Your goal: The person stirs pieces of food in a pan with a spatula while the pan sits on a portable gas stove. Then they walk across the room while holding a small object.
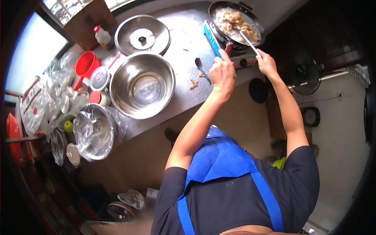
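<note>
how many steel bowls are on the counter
2, possibly more hidden in the clutter at left. An empty steel bowl sits mid-counter below the round lid; a plastic-wrapped bowl sits nearer the counter's lower-left end.

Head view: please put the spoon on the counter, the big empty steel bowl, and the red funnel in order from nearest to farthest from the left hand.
Measured from the left hand:
1. Spoon, on the counter just to the hand's left.
2. Big empty steel bowl, at the counter's middle.
3. Red funnel, beyond the bowl, toward the window side.
</note>
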Demonstrator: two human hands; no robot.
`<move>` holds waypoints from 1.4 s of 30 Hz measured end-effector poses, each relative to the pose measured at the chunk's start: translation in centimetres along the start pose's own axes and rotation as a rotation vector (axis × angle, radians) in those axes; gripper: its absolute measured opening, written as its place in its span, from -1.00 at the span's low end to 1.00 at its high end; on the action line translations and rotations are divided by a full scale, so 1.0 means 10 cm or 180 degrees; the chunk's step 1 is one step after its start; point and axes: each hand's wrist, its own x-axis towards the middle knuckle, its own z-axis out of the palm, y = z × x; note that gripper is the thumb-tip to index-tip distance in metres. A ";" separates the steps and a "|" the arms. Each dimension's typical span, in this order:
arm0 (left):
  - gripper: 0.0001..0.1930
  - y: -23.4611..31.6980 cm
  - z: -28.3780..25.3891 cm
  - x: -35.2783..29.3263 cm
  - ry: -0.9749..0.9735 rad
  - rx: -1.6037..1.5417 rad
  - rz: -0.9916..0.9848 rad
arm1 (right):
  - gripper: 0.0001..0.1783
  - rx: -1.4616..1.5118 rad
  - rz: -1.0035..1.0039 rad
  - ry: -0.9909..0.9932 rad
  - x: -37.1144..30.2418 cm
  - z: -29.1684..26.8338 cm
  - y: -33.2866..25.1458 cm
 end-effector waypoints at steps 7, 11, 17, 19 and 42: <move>-0.14 -0.05 -0.12 -0.36 -0.0205 0.0312 0.0058 | -0.45 0.1321 0.0808 -0.0979 0.02 -0.17 -0.25; -0.25 -0.15 -0.33 -0.61 -0.0152 -0.0089 0.0434 | -0.31 0.1896 0.1033 -0.1388 -0.12 -0.34 -0.46; -0.80 -0.93 -0.06 -1.16 -0.0078 -0.1069 0.0571 | -0.07 0.1361 0.1091 -0.0196 -0.36 -0.44 -0.39; -0.89 -1.31 0.05 -1.25 -0.0316 -0.0751 -0.0105 | -0.12 0.1481 0.0583 0.0802 -0.47 -0.43 -0.14; -0.73 -2.21 0.71 -0.74 -0.0635 0.0393 -0.0446 | -0.46 0.3240 0.1699 0.0956 -1.86 -0.10 -0.25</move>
